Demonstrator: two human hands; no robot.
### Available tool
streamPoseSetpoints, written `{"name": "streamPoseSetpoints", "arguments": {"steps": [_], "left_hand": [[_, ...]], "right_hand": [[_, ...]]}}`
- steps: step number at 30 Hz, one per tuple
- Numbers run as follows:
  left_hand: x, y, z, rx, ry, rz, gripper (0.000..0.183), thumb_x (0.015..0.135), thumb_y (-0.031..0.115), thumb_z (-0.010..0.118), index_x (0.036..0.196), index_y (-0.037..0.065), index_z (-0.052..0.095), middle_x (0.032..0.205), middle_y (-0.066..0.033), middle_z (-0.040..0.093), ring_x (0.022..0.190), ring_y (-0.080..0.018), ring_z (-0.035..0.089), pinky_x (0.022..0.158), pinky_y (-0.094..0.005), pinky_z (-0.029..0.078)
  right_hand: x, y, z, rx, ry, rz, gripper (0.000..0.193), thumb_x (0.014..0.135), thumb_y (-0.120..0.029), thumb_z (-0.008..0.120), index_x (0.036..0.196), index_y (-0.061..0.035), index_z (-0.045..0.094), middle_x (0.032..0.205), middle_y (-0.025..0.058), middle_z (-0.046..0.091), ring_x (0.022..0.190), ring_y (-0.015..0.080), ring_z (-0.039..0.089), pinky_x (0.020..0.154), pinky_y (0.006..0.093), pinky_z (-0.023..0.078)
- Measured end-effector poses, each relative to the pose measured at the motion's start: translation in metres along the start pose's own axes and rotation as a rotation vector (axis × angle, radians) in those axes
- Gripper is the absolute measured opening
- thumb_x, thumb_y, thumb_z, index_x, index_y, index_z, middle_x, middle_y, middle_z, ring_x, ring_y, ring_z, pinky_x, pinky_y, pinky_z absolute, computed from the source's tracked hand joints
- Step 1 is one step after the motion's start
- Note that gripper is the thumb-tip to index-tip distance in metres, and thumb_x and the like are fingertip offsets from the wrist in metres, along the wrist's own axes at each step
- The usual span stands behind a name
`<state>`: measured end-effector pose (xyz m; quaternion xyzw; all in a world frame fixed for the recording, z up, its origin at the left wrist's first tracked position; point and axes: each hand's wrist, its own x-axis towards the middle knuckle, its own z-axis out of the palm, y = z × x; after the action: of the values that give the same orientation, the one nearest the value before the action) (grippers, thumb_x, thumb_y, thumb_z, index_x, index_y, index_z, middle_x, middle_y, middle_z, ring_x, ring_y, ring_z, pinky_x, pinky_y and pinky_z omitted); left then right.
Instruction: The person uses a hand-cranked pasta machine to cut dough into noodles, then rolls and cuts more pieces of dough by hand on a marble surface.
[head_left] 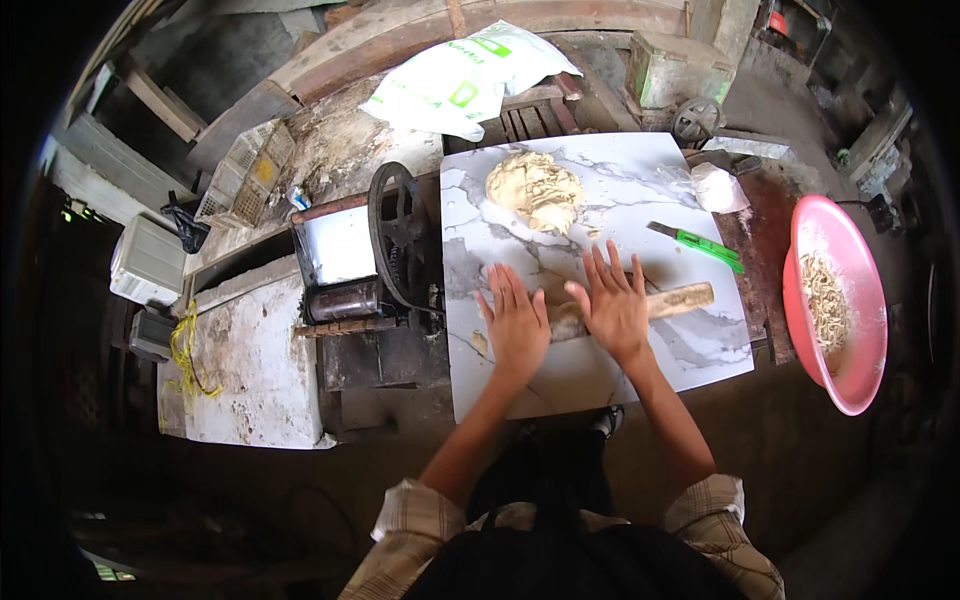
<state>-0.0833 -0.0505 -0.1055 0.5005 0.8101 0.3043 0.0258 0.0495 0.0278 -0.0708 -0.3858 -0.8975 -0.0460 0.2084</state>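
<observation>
My left hand (518, 325) lies palm down over the marble-patterned board (480, 385), its fingers stretched out and pointing away from me. Beside it my right hand (617, 308) is spread flat across a wooden rolling pin (682, 300), which sticks out to its right. More of the pin shows between the hands, and the left palm hides where it ends. Beyond my hands sits a lump of pale dough (533, 188). A green-handled cutter knife (697, 245) rests on the board to the right of the dough. A small dough scrap (479, 343) is near my left hand.
Left of the board stands a roller machine with a large dark wheel (398, 235). At right is a pink basin (800, 300) holding floury strips. A bag of white powder (718, 188) sits at the board's right edge; a large white sack (470, 80) lies behind.
</observation>
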Motion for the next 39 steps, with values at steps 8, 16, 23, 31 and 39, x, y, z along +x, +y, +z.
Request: {"name": "streamPoseSetpoints", "arguments": {"steps": [8,16,23,31,39], "left_hand": [[0.043,0.011,-0.005,0.091,0.125,0.023,0.063,0.095,0.032,0.039,0.136,-0.013,0.024,0.144,-0.0248,0.027,0.139,-0.0357,0.016,0.109,-0.0573,0.01],[0.008,-0.001,0.0,0.1,0.157,0.12,0.063,0.096,0.033,0.04,0.135,-0.014,0.027,0.142,-0.0264,0.03,0.139,-0.036,0.017,0.109,-0.0581,0.011],[0.042,0.004,-0.004,0.042,0.077,0.062,0.061,0.096,0.032,0.039,0.135,-0.014,0.027,0.141,-0.0267,0.032,0.138,-0.0363,0.018,0.109,-0.0581,0.011],[0.042,0.004,-0.001,0.107,0.189,0.133,0.061,0.095,0.031,0.041,0.137,-0.011,0.026,0.143,-0.0241,0.03,0.139,-0.0354,0.016,0.11,-0.0562,0.009],[-0.058,0.008,-0.024,-0.057,0.046,0.22,0.029,0.086,0.019,0.054,0.112,0.007,0.057,0.11,-0.0096,0.056,0.105,-0.0308,0.051,0.091,-0.0466,0.039]], "right_hand": [[0.034,0.004,0.008,-0.024,0.055,0.087,0.063,0.094,-0.049,0.036,0.132,0.0007,0.043,0.14,0.013,0.041,0.138,0.0264,0.023,0.11,0.0526,0.016],[-0.006,-0.004,0.001,0.046,-0.091,0.071,0.064,0.092,-0.049,0.041,0.131,0.0024,0.045,0.135,0.0184,0.046,0.137,0.029,0.026,0.109,0.053,0.017],[0.027,0.0,0.009,0.062,-0.008,0.126,0.063,0.094,-0.048,0.036,0.131,0.0026,0.044,0.137,0.0156,0.045,0.138,0.0275,0.023,0.11,0.0509,0.016],[0.02,-0.006,0.009,0.071,-0.08,0.209,0.055,0.097,-0.041,0.035,0.134,-0.001,0.042,0.138,0.012,0.045,0.138,0.0255,0.024,0.111,0.0482,0.015],[-0.068,-0.019,-0.02,0.165,-0.008,0.018,0.035,0.086,-0.032,0.057,0.107,-0.0041,0.056,0.097,0.0102,0.058,0.094,0.0258,0.054,0.088,0.0449,0.036]]}}
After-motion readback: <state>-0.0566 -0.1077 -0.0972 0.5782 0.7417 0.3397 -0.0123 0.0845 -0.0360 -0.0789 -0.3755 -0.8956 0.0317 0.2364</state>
